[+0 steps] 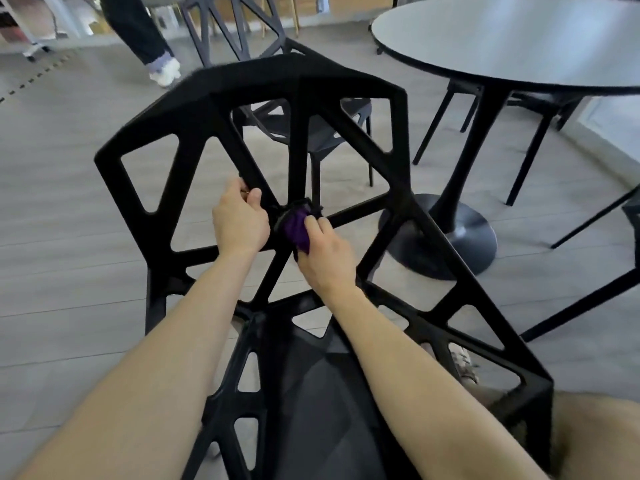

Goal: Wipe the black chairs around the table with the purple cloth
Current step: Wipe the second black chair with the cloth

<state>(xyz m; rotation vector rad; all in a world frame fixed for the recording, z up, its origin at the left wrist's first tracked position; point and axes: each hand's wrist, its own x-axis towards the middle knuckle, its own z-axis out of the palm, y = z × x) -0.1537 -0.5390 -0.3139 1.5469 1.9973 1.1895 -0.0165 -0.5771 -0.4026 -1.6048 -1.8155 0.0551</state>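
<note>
the black chair point(294, 74) nearest you fills the view, its open-work back turned toward you and the round tabletop point(519, 39) beyond it to the right, so every strut is in reach. your left hand point(239, 220) is curled round a slanted strut, probably to steady the chair against the rubbing. your right hand point(325, 254) pinches the bunched purple cloth point(296, 228) against the hub where the struts meet. no label or writing is readable.

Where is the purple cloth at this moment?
Head view, near the centre: the right hand holds the purple cloth against the middle joint of the nearest black chair's backrest, beside the left hand.
</note>
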